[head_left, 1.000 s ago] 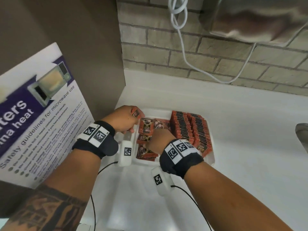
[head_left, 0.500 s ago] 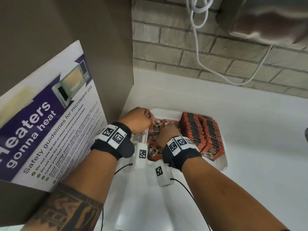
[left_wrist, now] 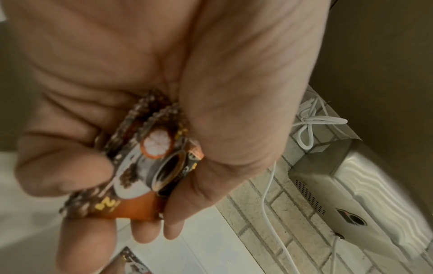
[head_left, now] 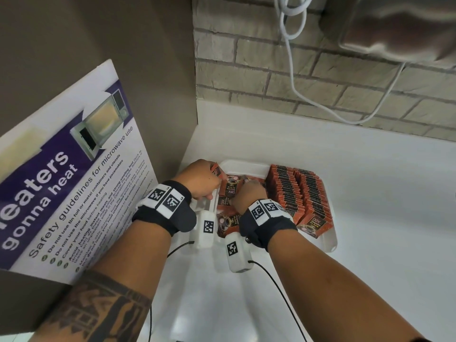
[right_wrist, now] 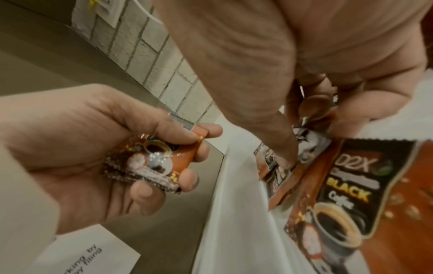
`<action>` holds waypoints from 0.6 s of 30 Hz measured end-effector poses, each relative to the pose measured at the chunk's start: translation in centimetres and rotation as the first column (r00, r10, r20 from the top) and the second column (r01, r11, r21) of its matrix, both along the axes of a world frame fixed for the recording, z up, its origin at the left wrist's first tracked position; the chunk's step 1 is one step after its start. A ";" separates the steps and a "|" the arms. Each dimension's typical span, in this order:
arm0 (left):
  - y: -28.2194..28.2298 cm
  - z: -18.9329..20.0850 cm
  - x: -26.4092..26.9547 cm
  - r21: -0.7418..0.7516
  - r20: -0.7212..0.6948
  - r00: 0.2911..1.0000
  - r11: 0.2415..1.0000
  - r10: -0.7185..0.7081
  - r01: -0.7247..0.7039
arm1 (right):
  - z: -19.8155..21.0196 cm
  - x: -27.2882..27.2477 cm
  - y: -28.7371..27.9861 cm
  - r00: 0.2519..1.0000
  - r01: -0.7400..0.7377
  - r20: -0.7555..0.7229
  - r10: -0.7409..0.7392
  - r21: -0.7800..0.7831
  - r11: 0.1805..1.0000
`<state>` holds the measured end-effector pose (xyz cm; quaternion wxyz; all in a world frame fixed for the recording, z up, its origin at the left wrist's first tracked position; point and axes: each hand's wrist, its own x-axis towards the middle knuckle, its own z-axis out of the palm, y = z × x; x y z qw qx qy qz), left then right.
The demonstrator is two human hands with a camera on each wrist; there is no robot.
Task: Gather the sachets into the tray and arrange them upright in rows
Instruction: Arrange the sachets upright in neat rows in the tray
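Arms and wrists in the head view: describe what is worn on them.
Both arms are bare, sleeveless. Each wrist carries a black wristband topped with white square-code tags. A white camera pod bearing a square-code marker hangs below each wrist, trailing a thin black cable. The left forearm has a dark geometric tattoo.

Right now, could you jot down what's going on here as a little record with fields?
Setting: white counter in a corner, brick wall behind
Tray: white tray on the counter
Upright sachets: two packed rows on the tray's right side
Loose sachets: several lying flat on the tray's left side
Left hand: holds a small bundle of sachets
Right hand: fingers down among the flat sachets, picking at one
Work left: flat sachets not yet stood up
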<state>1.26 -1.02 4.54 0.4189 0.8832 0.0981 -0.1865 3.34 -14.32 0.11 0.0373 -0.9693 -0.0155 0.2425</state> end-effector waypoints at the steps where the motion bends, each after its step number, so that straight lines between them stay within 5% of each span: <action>1: 0.1 -0.1 0.0 0.001 -0.004 1.000 1.000 0.003 -0.003 | 0.1 0.1 -0.1 1.000 0.002 0.000 -0.002 -0.001 1.000; 18: 0.0 -1.6 1.0 -0.044 -0.001 0.999 0.999 -0.032 0.032 | 2.7 0.2 -2.2 0.987 0.132 -0.127 -0.100 0.272 0.953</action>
